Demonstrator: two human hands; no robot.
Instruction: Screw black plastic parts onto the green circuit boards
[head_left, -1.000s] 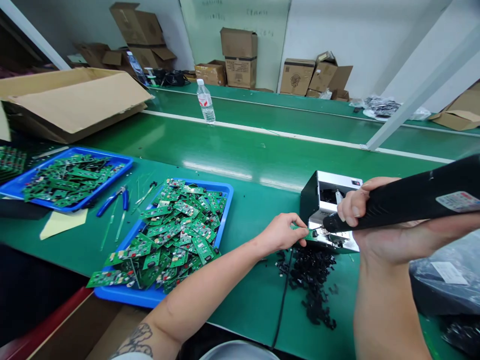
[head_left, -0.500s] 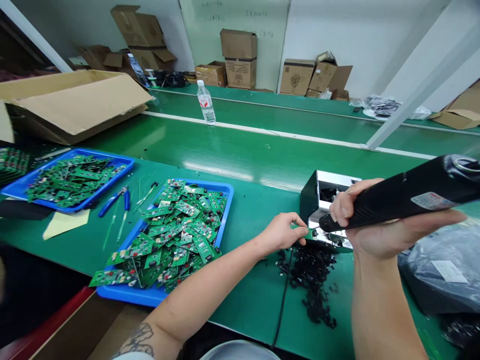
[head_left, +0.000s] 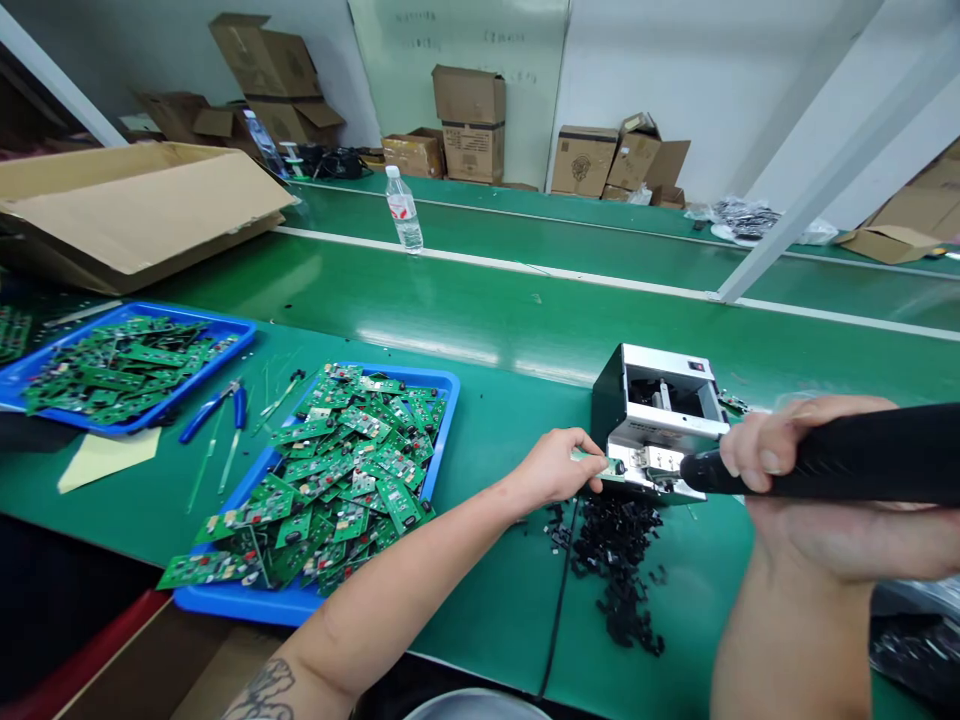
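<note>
My left hand (head_left: 559,466) pinches a small green circuit board (head_left: 606,467) and holds it against the front of a small silver and black machine (head_left: 656,420). My right hand (head_left: 817,490) is closed around a black electric screwdriver (head_left: 825,467) lying nearly level. Its tip points left at the machine's front, just right of the board. A blue tray (head_left: 442,400) heaped with several green circuit boards sits left of my left arm.
A pile of small black plastic parts (head_left: 622,560) lies in front of the machine, with a black cable (head_left: 559,600) running toward me. A second blue tray (head_left: 225,330) of boards, blue pliers (head_left: 214,405), a water bottle (head_left: 403,210) and cardboard boxes (head_left: 142,200) are around.
The screwdriver has dropped lower and swung closer to level, its tip now further right of the board. My left hand keeps the board at the machine. The view has shifted slightly.
</note>
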